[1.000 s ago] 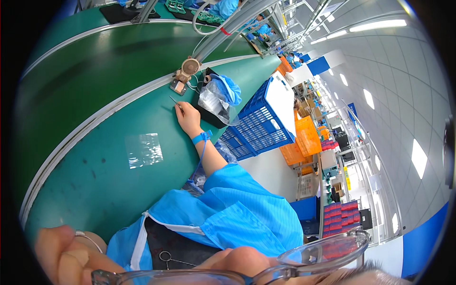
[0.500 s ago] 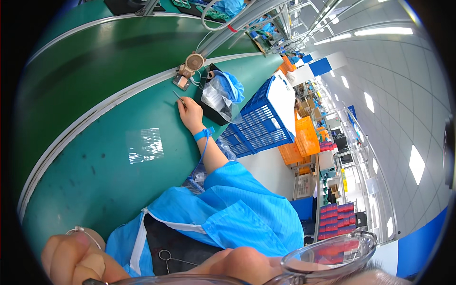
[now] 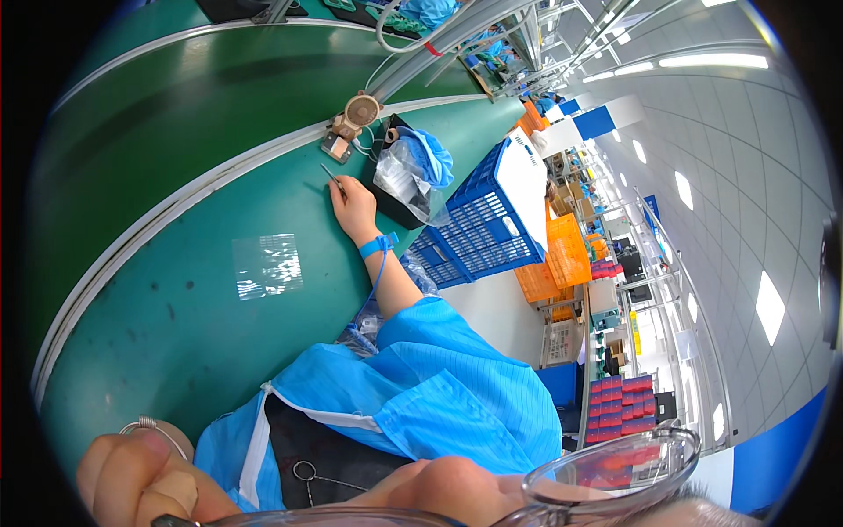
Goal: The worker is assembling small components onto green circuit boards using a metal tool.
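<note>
My right hand (image 3: pixel 355 209) rests over the green worktop (image 3: pixel 202 351), its fingers pinched on slim grey pointed tweezers (image 3: pixel 331 176) that reach away from me. A blue strap (image 3: pixel 378 246) with a blue cord circles that wrist. Left of this arm, a clear plastic bag (image 3: pixel 269 266) lies flat and shiny on the worktop. In the lower left corner, close to the camera, my left hand (image 3: pixel 132 479) is raised with its fingers curled into a fist. I see nothing in it, and a wire-like bracelet (image 3: pixel 145 424) is around its wrist.
Beyond my right hand stands a small brown fan (image 3: pixel 361 111) by a metal post. A black bin (image 3: pixel 397 209) holds plastic bags and blue cloth. Blue crates (image 3: pixel 479 233) stand to its right, with orange crates (image 3: pixel 566 252) behind. A dark green belt (image 3: pixel 202 97) runs along the far side.
</note>
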{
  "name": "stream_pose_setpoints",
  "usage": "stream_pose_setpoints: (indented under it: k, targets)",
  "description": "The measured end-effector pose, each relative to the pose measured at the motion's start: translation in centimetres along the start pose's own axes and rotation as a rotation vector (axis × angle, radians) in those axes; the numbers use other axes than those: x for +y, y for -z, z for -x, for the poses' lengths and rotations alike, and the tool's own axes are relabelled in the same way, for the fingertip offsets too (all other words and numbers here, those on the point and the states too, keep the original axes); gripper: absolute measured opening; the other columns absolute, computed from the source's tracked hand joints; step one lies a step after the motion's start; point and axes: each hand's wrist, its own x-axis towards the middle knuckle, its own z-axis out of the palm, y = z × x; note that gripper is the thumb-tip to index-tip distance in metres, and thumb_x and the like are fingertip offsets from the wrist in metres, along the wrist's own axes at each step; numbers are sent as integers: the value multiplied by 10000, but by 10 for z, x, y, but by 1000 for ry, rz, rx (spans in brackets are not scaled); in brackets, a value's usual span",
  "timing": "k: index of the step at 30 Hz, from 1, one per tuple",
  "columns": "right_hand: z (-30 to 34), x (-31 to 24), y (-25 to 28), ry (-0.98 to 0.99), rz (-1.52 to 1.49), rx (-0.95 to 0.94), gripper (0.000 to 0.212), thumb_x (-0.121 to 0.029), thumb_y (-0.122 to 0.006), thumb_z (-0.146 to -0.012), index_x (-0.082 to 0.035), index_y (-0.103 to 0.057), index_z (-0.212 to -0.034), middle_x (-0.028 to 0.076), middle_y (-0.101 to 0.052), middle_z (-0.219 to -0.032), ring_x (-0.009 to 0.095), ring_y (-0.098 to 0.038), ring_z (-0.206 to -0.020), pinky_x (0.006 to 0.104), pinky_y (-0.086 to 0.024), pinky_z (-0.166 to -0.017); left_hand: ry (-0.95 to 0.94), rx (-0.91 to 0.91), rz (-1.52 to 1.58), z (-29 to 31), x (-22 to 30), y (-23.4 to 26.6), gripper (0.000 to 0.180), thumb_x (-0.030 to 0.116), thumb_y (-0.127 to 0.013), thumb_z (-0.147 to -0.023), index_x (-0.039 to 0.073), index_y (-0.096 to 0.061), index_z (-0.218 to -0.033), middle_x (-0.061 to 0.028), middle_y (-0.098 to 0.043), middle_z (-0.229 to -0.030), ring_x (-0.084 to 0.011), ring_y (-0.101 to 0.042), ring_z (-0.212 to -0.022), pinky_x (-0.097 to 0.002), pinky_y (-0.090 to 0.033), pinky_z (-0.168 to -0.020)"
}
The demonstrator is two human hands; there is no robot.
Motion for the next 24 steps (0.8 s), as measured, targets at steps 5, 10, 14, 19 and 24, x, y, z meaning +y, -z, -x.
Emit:
stream_pose_setpoints:
  k: [5,10,14,19,24]
  targets:
    - [0,0,-1,-2,-9,-3,108,-145,-677,-880,-49,-651,-923,124,-655,-793,293,-629,-603,376,-492,-548,19,-19,-10,-6,3,-4,154,16,-483,-842,72,-427,-974,-100,-539,-737,-261,-553,-631,-335,-429,-528]
    - [0,6,2,1,5,17,109,-140,-679,-880,-44,-654,-925,125,-655,-793,288,-623,-593,372,-489,-545,43,-39,-12,1,-1,-2,144,4,-490,-834,69,-427,-947,-101,-540,-735,-264,-557,-631,-335,-433,-528]
    - [0,1,-4,2,-20,4,114,-138,-682,-880,-39,-658,-931,123,-662,-800,277,-625,-589,363,-489,-544,79,-68,-49,25,-10,20,139,-6,-495,-828,67,-427,-925,-102,-541,-733,-266,-560,-631,-335,-437,-528]
    - [1,5,4,-19,-11,-4,115,-129,-687,-875,-37,-660,-939,122,-664,-803,269,-629,-590,355,-491,-544,105,-95,-55,98,-38,72,136,-18,-502,-820,65,-427,-898,-104,-543,-730,-269,-564,-630,-335,-441,-529]
    - [1,4,3,-35,-11,-20,146,-144,-690,-882,-21,-667,-957,132,-659,-796,256,-634,-602,339,-495,-561,128,-118,-62,111,-42,82,136,-30,-509,-812,62,-427,-870,-105,-544,-728,-271,-568,-630,-335,-446,-529]
